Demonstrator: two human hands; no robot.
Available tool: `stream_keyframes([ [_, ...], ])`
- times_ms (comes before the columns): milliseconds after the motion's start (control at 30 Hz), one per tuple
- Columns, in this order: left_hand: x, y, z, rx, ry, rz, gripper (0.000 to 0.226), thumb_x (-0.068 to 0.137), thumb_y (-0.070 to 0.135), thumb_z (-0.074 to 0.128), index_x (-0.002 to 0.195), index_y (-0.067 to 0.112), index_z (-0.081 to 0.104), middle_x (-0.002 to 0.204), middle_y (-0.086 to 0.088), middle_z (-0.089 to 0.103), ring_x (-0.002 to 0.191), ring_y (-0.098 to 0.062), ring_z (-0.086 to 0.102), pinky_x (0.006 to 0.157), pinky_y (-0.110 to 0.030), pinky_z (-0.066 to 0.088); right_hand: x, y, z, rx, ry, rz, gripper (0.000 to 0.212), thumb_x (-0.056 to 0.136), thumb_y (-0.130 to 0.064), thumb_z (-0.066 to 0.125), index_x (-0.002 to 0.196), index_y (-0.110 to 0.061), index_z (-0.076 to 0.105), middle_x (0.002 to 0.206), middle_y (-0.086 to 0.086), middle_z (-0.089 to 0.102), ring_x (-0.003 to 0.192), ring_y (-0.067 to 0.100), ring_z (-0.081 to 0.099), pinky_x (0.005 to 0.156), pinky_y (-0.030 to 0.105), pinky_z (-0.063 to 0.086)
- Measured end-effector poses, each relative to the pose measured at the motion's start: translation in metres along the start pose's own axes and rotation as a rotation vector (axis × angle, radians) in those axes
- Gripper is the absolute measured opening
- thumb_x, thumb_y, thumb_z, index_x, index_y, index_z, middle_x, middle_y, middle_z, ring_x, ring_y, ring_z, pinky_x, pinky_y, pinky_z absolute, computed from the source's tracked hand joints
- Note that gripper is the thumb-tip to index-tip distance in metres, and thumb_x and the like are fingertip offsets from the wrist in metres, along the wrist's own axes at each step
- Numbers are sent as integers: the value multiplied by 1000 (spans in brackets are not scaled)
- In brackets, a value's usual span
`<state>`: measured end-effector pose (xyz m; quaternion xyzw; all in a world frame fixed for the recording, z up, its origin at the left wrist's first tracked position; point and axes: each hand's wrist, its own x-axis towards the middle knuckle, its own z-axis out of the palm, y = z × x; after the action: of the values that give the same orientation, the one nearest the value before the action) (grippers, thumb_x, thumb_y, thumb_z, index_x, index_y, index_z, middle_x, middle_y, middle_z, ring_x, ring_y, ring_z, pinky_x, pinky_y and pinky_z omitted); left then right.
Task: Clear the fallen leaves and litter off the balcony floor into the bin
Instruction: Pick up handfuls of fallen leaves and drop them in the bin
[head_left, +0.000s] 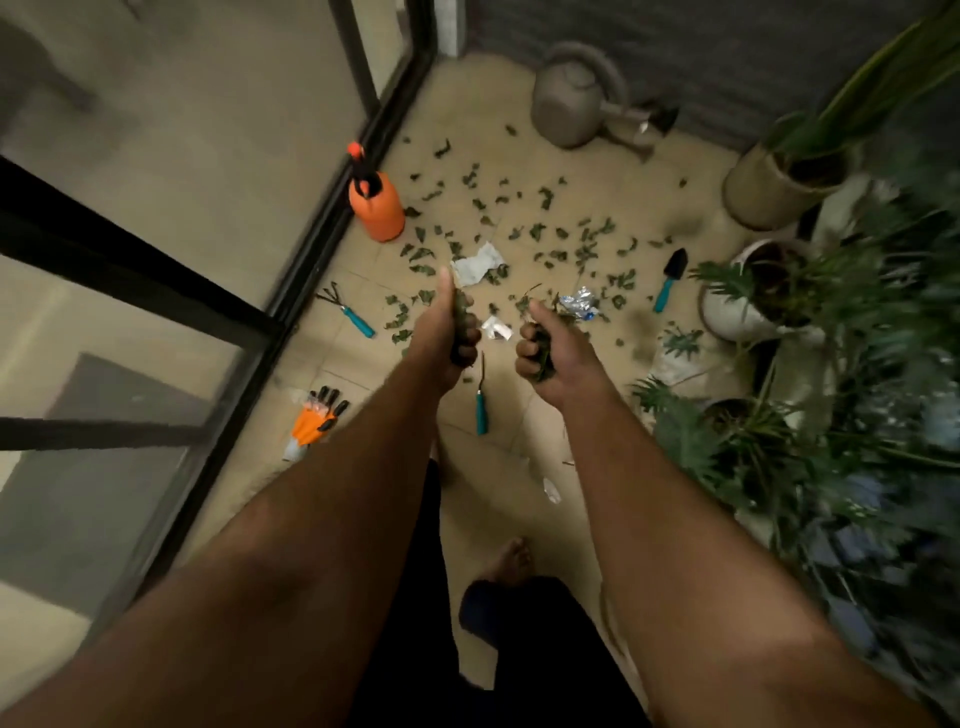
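Leaves (519, 228) strew the floor beyond both hands, left hand (447, 332) and right hand (550, 348) each clutching a bunch

Motion blur smears the potted foliage (857, 441) along the right edge of the frame, which also cuts it off. Curled fingers hide most of the leaves (540, 353) in both hands. The small white scraps (496, 328) at centre stay unidentifiable.
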<state>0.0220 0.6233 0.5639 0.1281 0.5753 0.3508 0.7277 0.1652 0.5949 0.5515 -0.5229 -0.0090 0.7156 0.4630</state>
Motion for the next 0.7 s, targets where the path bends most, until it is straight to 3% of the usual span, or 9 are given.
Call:
stream_keyframes([
  [200, -112, 6, 29, -41, -28, 167, 39, 96, 56, 49, 88, 18, 51, 62, 3, 44, 46, -6, 39, 33, -17, 24, -117, -35, 24, -154, 5, -169, 22, 99, -33, 59, 90, -14, 61, 55, -4, 46, 44, 9, 38, 37, 20, 27],
  [333, -161, 15, 33, -38, -55, 197, 36, 97, 52, 51, 83, 18, 52, 63, 3, 45, 46, -7, 38, 33, -17, 22, -173, -44, 41, -163, -10, -225, 31, 100, -42, 53, 93, -12, 61, 57, -3, 44, 46, 8, 37, 37, 21, 27],
  [700, -242, 53, -57, -102, -24, 331, 27, 96, 42, 57, 95, 16, 51, 64, 3, 46, 45, -8, 38, 35, -17, 20, -230, 19, 106, -204, -145, -168, 27, 95, -37, 61, 81, -15, 55, 56, -2, 43, 42, 9, 39, 34, 20, 28],
])
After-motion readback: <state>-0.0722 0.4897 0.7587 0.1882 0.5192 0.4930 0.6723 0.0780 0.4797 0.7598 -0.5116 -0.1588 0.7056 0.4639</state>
